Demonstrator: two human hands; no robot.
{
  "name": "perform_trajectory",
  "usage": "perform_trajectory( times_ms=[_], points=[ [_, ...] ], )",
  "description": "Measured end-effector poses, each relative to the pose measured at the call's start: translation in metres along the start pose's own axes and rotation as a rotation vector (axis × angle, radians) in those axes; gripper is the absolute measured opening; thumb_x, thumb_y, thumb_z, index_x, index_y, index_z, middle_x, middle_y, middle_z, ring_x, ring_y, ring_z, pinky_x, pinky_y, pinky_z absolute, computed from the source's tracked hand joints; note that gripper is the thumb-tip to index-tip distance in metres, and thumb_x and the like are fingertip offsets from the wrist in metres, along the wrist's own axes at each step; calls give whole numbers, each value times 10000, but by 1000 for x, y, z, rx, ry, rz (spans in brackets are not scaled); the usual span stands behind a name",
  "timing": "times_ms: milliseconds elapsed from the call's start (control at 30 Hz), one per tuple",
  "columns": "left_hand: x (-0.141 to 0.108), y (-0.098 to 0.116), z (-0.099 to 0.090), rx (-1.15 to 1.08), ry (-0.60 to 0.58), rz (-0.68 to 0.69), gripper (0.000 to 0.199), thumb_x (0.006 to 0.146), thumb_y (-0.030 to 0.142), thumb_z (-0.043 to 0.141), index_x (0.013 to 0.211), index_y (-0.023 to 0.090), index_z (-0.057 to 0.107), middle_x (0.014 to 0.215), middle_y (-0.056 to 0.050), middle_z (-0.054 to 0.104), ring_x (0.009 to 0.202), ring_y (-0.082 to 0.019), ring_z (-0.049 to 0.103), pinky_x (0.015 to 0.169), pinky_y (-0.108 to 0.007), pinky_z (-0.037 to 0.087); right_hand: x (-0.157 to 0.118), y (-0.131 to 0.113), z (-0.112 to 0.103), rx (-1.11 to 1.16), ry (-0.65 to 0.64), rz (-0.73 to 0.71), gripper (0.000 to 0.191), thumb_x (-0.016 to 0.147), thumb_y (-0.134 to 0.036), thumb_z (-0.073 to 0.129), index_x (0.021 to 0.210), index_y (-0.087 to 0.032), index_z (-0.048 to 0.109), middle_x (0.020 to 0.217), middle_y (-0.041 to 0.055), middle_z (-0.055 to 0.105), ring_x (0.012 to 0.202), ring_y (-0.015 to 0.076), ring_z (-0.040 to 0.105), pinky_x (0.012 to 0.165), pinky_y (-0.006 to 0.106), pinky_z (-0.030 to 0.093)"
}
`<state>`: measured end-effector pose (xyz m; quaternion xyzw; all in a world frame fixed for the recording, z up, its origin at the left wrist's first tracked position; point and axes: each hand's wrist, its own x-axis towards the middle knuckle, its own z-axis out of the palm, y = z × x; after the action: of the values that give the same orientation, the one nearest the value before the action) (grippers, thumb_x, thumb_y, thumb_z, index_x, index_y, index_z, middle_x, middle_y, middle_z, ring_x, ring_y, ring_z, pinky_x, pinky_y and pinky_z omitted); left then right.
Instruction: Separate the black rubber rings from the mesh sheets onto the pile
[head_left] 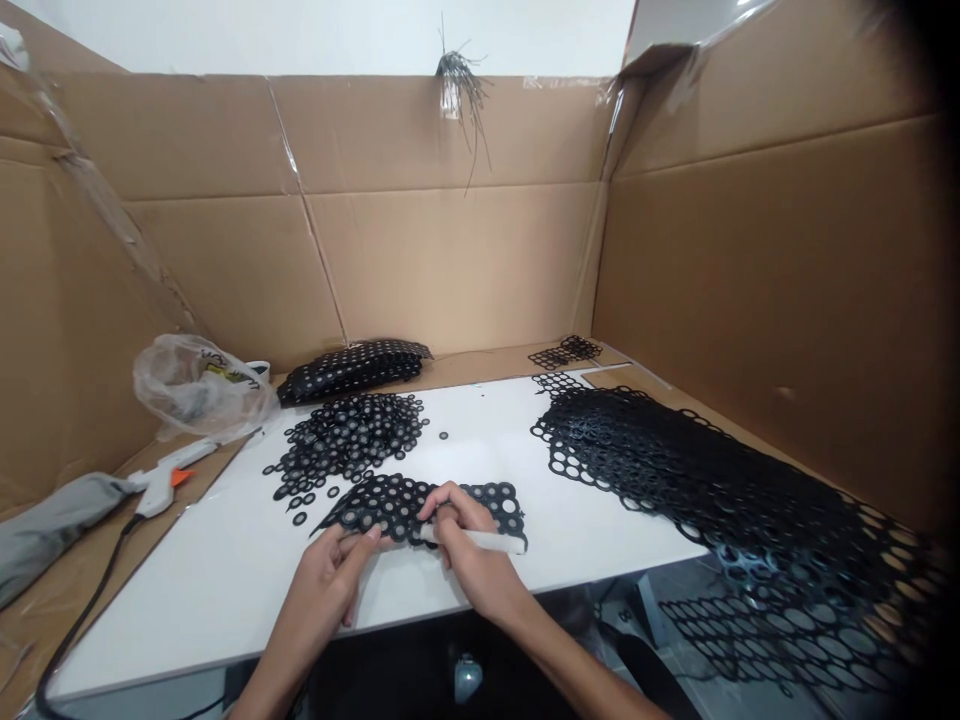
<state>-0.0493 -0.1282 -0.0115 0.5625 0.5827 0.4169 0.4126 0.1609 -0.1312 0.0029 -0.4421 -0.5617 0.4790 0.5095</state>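
A black mesh strip of joined rings [491,494] lies across the white board in front of me, most of its openings filled with small grey-centred discs. My left hand [334,572] pinches its near left edge between thumb and fingers. Over the middle of the strip, my right hand [472,555] grips a slim white pen-like tool [495,541]; its tip points left, toward my left hand, and the exact kind is unclear. One opening near the strip's right end shows white through it. Beyond the strip lies a heap of loose black rings with grey centres [349,435].
A stack of filled mesh strips [352,370] sits at the back left beside a plastic bag [199,385]. A corded white glue gun [161,485] lies left, near grey cloth [60,525]. A large pile of unfilled black mesh [675,450] overhangs the right edge. Cardboard walls [450,240] surround the board.
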Motion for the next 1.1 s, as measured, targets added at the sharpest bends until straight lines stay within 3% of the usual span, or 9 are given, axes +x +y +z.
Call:
perform_trajectory(
  times_ms=[100, 233, 433, 667, 833, 967, 1100],
  points=[
    [0, 1, 0, -15, -3, -6, 618, 808, 788, 756, 703, 295, 398, 354, 89, 401, 349, -205, 469, 433, -293, 377, -1, -2, -1, -35, -22, -18, 181, 916, -186, 487, 973, -222, 655, 661, -55, 473, 630, 150, 465, 588, 269, 334],
    [0, 1, 1, -24, -17, -11, 615, 813, 792, 758, 709, 293, 413, 366, 89, 424, 343, -199, 465, 456, -308, 411, -1, -3, -2, -44, -120, 34, 188, 941, -186, 499, 1071, -236, 625, 644, -72, 498, 602, 150, 464, 573, 263, 355],
    [1, -3, 0, -14, -38, -3, 612, 863, 774, 728, 726, 289, 380, 399, 103, 425, 360, -183, 488, 468, -302, 446, 1, -2, -2, -69, -108, 53, 216, 928, -160, 489, 1075, -246, 620, 649, -72, 493, 616, 156, 470, 580, 261, 362],
    [1, 3, 0, 14, -66, -6, 565, 868, 772, 707, 720, 260, 518, 390, 74, 435, 371, -181, 468, 436, -285, 405, 1, -2, -4, -85, -136, 21, 195, 950, -168, 505, 1088, -247, 617, 701, -62, 526, 637, 156, 493, 612, 264, 349],
    [7, 7, 13, 36, -97, -27, 611, 826, 785, 743, 725, 187, 668, 396, 71, 406, 347, -149, 406, 383, -255, 317, 0, 2, -5, -68, -130, -30, 190, 958, -151, 504, 1085, -243, 612, 710, -56, 525, 672, 165, 506, 651, 266, 369],
    [10, 7, 27, 7, -61, -1, 688, 767, 859, 725, 668, 187, 610, 470, 58, 451, 337, -113, 372, 358, -239, 256, -1, 4, -5, -131, -130, -61, 209, 996, -155, 491, 1155, -256, 582, 747, -55, 534, 704, 172, 529, 687, 273, 392],
    [5, 6, 31, -13, -29, 17, 700, 752, 870, 727, 638, 203, 547, 531, 28, 522, 384, -114, 410, 376, -239, 291, -2, 3, -3, -272, -121, -126, 209, 1025, -204, 539, 1223, -270, 552, 829, -49, 593, 796, 188, 615, 753, 289, 416]
  ],
)
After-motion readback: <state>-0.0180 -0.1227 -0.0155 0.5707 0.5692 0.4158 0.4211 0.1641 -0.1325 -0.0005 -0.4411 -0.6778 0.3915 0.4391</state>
